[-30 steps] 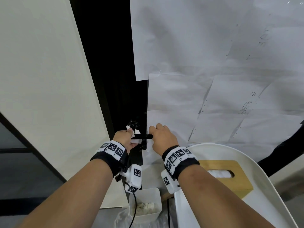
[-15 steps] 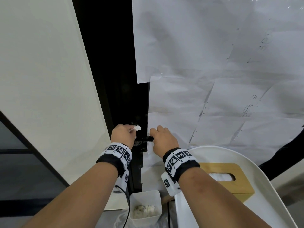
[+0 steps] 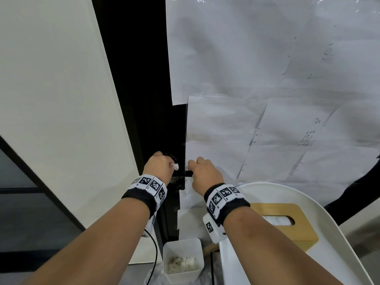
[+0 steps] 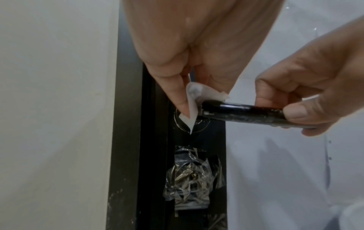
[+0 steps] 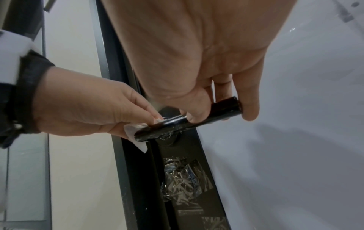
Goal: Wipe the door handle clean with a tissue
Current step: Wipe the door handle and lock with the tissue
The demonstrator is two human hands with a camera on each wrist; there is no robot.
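A glossy black lever door handle [image 4: 242, 113] [image 5: 189, 121] [image 3: 183, 173] sticks out from the dark door edge. My left hand [image 3: 159, 166] [image 4: 187, 80] pinches a small folded white tissue [image 4: 194, 99] [image 5: 135, 135] [image 3: 175, 166] against the handle's inner end, by the round rose plate [image 4: 187, 126]. My right hand [image 3: 203, 173] [image 5: 212, 96] [image 4: 307, 99] grips the handle's free outer end, thumb below and fingers curled over it. The tissue's far part is hidden behind the fingers.
Paper sheets [image 3: 267, 120] cover the door's face. Crumpled clear tape [image 4: 194, 180] covers the lock area below the handle. A wooden tissue box [image 3: 287, 221] sits on a white round tray [image 3: 349, 243] at lower right. A small white bin [image 3: 183, 258] with used tissues stands below.
My left hand has moved up and over the handle's inner end with the tissue, from below it a second ago. My right hand has stayed on the handle's outer end.
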